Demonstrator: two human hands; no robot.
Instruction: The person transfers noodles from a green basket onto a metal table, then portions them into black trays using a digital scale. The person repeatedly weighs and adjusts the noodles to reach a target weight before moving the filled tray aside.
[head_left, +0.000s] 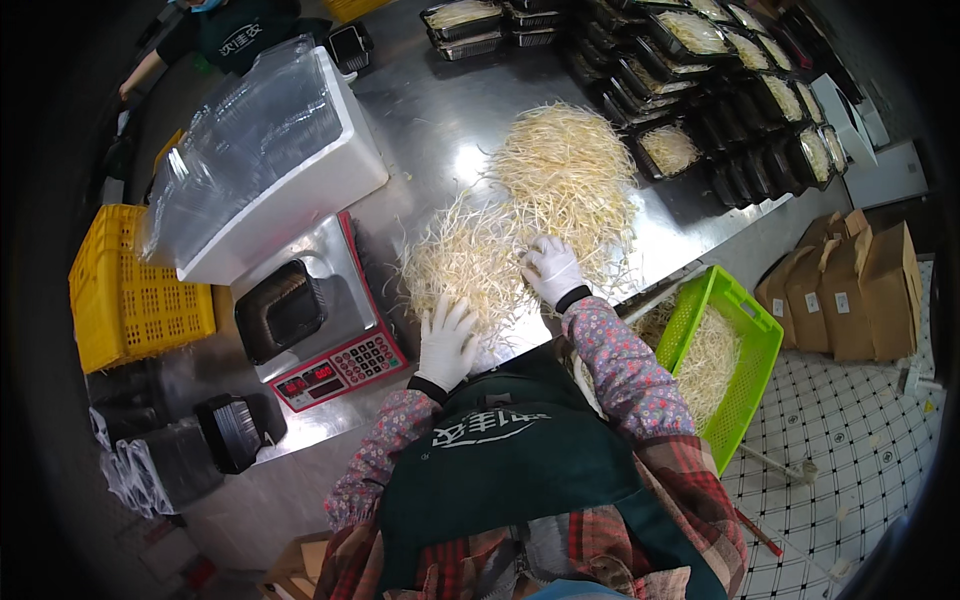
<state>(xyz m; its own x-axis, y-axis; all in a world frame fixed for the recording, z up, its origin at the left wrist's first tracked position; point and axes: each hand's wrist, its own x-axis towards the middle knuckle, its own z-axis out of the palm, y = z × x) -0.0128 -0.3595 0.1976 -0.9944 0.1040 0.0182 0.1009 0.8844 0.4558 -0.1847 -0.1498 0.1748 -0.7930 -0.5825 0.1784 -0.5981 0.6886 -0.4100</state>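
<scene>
Bean sprouts lie loose on the steel table before me, in a nearer pile (465, 262) and a larger pile (566, 165) behind it to the right. My left hand (446, 345), in a white glove, rests with fingers apart on the near edge of the nearer pile. Between the two piles is my right hand (553, 268), also gloved, its fingers curled against the sprouts; what its fingertips hold is hidden. To the left of the sprouts, a black plastic tray (281, 311) sits on a digital scale (337, 300) with a red keypad and lit display.
A white foam box (300, 202) of clear lids stands behind the scale. Stacked black trays (229, 435) lie front left, near a yellow crate (142, 292). Filled sprout packs (690, 37) are piled back right. A green crate (720, 360) holds sprouts. Another person (240, 34) stands far left.
</scene>
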